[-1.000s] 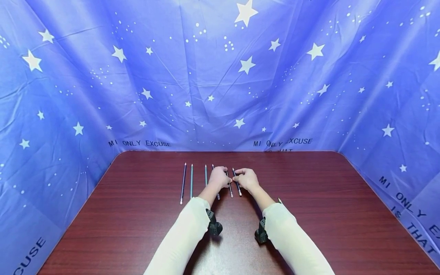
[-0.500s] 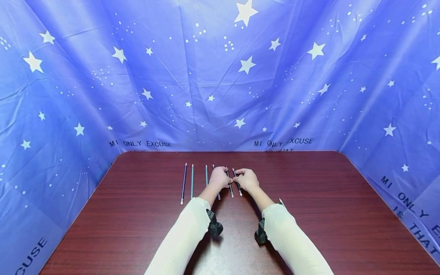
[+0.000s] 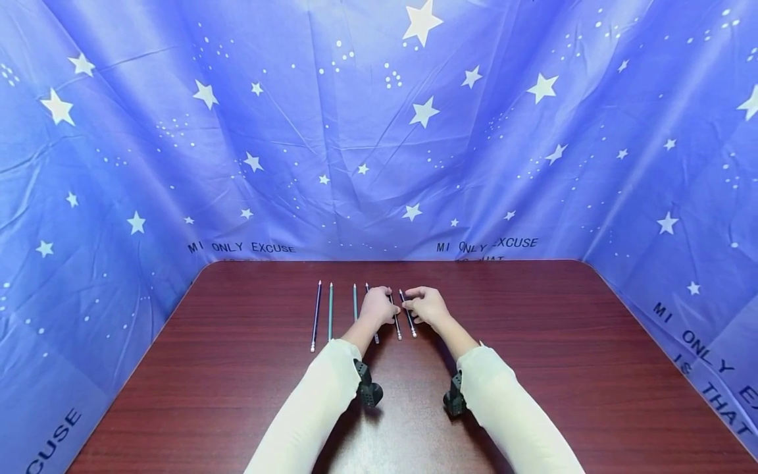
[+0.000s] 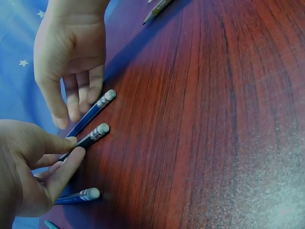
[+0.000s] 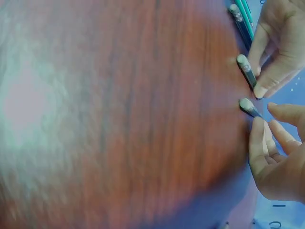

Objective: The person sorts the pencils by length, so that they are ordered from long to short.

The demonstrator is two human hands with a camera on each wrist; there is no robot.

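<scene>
Near the far side of the table, my left hand [image 3: 377, 306] pinches a dark pencil [image 4: 97, 131] between thumb and finger, its white eraser end toward me. Just right of it lies a blue pencil [image 3: 408, 317], slightly slanted. My right hand [image 3: 428, 307] is over that blue pencil with its fingers loose and its thumb apart from it. Left of the pinched pencil is another dark blue pencil [image 4: 78, 196], partly hidden by my left hand in the head view. Further left lie a teal pencil [image 3: 354, 303], a second teal pencil [image 3: 330, 313] and a dark blue pencil [image 3: 316, 316].
All the pencils lie on a dark red wood-grain table [image 3: 237, 395]. One more pencil [image 4: 158, 10], olive-toned with a sharpened point, shows at the top of the left wrist view. A blue star-patterned curtain [image 3: 331, 131] surrounds the table's back and sides.
My right hand has loosened from the blue pencil and shifted slightly right, its sleeve moving with it. The left hand stays in place on its pencil.
</scene>
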